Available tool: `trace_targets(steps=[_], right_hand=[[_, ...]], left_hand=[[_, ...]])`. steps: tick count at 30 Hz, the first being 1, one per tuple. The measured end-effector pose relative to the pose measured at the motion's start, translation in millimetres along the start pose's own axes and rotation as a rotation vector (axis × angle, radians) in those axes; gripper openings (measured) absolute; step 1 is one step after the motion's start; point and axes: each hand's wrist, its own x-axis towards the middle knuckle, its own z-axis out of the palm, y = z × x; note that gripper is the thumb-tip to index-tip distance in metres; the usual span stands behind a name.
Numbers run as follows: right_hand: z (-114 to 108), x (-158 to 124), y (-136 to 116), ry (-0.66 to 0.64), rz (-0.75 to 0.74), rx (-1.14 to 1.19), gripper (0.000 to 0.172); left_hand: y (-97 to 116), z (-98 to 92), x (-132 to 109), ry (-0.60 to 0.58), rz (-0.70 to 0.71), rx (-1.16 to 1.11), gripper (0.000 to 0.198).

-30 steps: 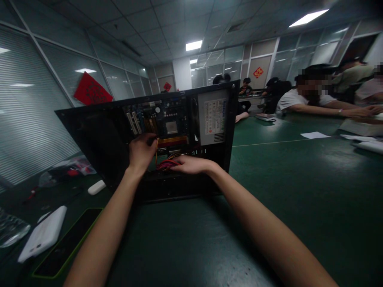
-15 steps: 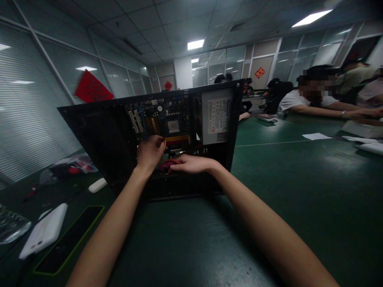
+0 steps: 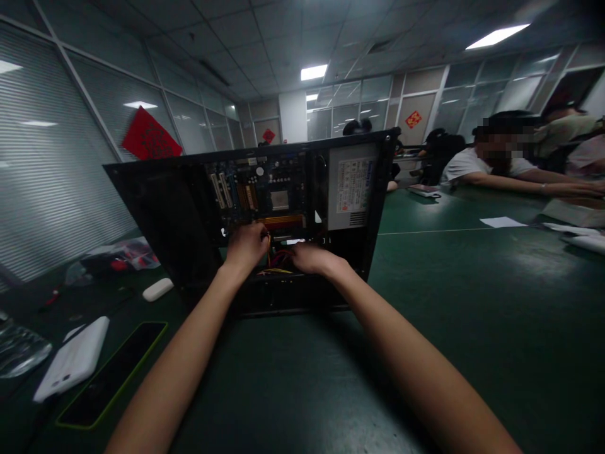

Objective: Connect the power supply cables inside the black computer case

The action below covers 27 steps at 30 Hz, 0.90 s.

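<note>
A black computer case (image 3: pixel 155 214) stands open towards me on the green table (image 3: pixel 293 372). Inside it are a circuit board (image 3: pixel 280 200) and, at the right, a silver power supply (image 3: pixel 352 192). My left hand (image 3: pixel 246 247) reaches in below the board, its fingers pinched on yellow and red cables (image 3: pixel 269 251). To its right my right hand (image 3: pixel 312 257) is in the lower part of the case, beside a bundle of coloured cables (image 3: pixel 282 255). Its fingertips are hidden in the dark interior, so I cannot make out its hold.
At the left lie a phone with a green edge (image 3: pixel 113 373), a white device (image 3: pixel 73 359), a clear container (image 3: pixel 21 347), a white oval case (image 3: pixel 157 289) and plastic bags (image 3: pixel 118 258). A person (image 3: pixel 501 154) sits across at the right, near papers (image 3: pixel 503 222).
The case appears slightly further right in view. My right hand has moved deeper into the case, and the left hand has shifted a little right with the cables. Yellow wires now show below.
</note>
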Motion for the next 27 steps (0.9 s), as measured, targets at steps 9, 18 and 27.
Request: trace_targets(steps=[9,18,27], right_hand=[[-0.3,-2.2,-2.7,0.074,-0.093,-0.121,0.038],[1.0,-5.4,1.8,0.168,-0.182,-0.051,0.032],[0.4,-7.2,-1.2,0.125,-0.165,-0.032,0.031]], left_hand=[[-7.7,1.3,-1.0,-0.065,0.198,0.003,0.018],[-8.9,9.2,1.8,-0.076,0.163,-0.093,0.016],[-4.8,9.8,11.6,-0.159,0.242,0.06,0.018]])
